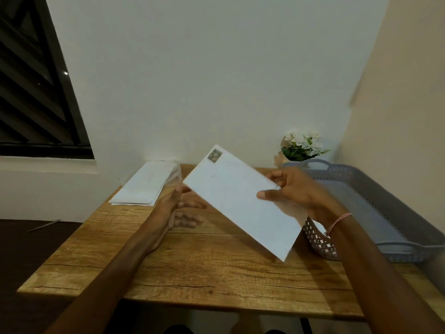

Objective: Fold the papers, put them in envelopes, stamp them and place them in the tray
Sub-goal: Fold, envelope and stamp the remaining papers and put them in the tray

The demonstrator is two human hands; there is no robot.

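You hold a flat white paper envelope point(240, 203) tilted above the grained wooden tabletop point(192, 266), with a small square stamp point(214, 155) in its far corner. Your right hand point(296, 191) has its grip clamped on the envelope's right edge, thumb on the face and fingers hidden behind. Your left hand point(183, 208) is loose and spread just under the left edge; contact is unclear. The perforated grey plastic tray point(361, 186) sits to the right, cut off by the frame. A blurred white paper stack point(144, 184) lies far left.
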